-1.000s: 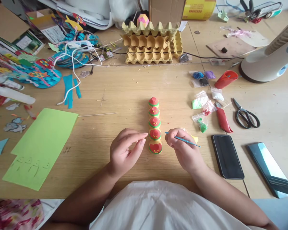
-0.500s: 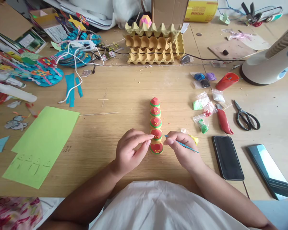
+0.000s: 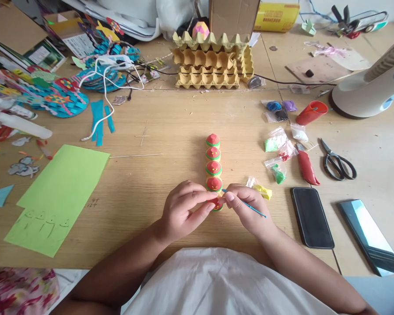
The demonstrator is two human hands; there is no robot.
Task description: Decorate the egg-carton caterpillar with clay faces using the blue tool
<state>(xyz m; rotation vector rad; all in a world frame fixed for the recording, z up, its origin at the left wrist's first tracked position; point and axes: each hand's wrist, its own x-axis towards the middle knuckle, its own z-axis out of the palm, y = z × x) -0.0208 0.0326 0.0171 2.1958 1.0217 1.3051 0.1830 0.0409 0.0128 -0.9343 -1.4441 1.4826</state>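
Note:
A line of several egg-carton cups with red tops, green bands and yellow lower parts runs away from me; small yellow faces show on some. My right hand pinches a thin blue modelling tool, its tip pointing left over the nearest cups. My left hand hovers over the nearest cup and partly covers it. Its index finger is stretched out toward the tool tip, with the thumb apart. A tiny yellow bit seems to be at that fingertip, too small to be sure.
Right of the cups are a bag of yellow clay, other clay bags, a red cutter, scissors and two phones. Green paper lies left. Egg cartons stand at the back.
My left hand has moved right, over the nearest cup, and the two hands' fingertips have come close together. The blue tool's tip has shifted slightly left and down.

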